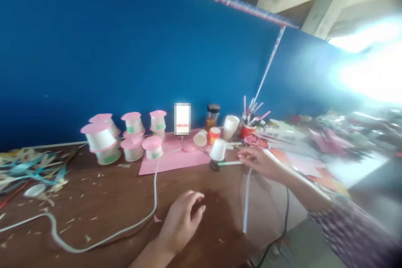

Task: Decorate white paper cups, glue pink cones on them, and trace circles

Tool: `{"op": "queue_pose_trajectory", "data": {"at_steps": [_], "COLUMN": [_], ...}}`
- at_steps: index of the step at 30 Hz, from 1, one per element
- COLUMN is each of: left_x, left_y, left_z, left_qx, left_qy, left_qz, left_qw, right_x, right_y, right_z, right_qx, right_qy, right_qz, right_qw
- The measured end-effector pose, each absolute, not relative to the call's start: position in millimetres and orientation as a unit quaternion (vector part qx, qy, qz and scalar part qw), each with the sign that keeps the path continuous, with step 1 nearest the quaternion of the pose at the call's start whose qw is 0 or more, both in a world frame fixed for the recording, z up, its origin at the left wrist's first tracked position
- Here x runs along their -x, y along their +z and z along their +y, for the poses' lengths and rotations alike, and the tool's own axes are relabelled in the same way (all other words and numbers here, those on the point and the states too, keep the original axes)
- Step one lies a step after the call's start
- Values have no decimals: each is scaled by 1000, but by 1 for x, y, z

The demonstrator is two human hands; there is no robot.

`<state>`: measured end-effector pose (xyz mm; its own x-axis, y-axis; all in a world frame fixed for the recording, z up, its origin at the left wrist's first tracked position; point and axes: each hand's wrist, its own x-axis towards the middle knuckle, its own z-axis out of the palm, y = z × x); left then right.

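Note:
My left hand [180,220] is held over the near part of the brown table, fingers curved, with a gap between thumb and fingertips and nothing in it. Farther right, my right hand [256,161] reaches forward with its fingers drawn together; what they hold is too blurred to make out. A pale strip [247,203] runs from beneath this hand toward the table's near side. By its fingertips lies a white stick with a green end [230,163]. Just left of that, an upside-down white paper cup [217,150] stands beside a dark round object [214,165].
Stacked white cups with pink discs [102,136] stand at the back left. Pink paper [179,157] lies under a lamp-like object [182,119]. Behind are a dark-lidded jar [212,117] and a red pen holder [247,130]. A white cable [119,231] crosses the table [125,201].

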<state>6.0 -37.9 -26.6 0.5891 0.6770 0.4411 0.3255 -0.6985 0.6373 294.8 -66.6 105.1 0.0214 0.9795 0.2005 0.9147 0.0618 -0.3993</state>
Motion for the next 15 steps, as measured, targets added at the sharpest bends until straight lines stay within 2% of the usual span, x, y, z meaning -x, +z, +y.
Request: {"op": "queue_pose_trajectory", "data": {"at_steps": [5,15], "left_x": [-8,-10], "left_y": [-31,-29], "left_z": [-34,-33], "left_qx": [-853,-862], "left_qy": [363,357], "left_qz": [289,304], "left_qw": [241,193], "right_x": [-335,-381], "right_y": [92,86], "right_z": [-107,-146], "right_qx": [737,788], "right_qy": [-17,-54], "right_qz": [-649,-581], "right_qw": [185,197]}}
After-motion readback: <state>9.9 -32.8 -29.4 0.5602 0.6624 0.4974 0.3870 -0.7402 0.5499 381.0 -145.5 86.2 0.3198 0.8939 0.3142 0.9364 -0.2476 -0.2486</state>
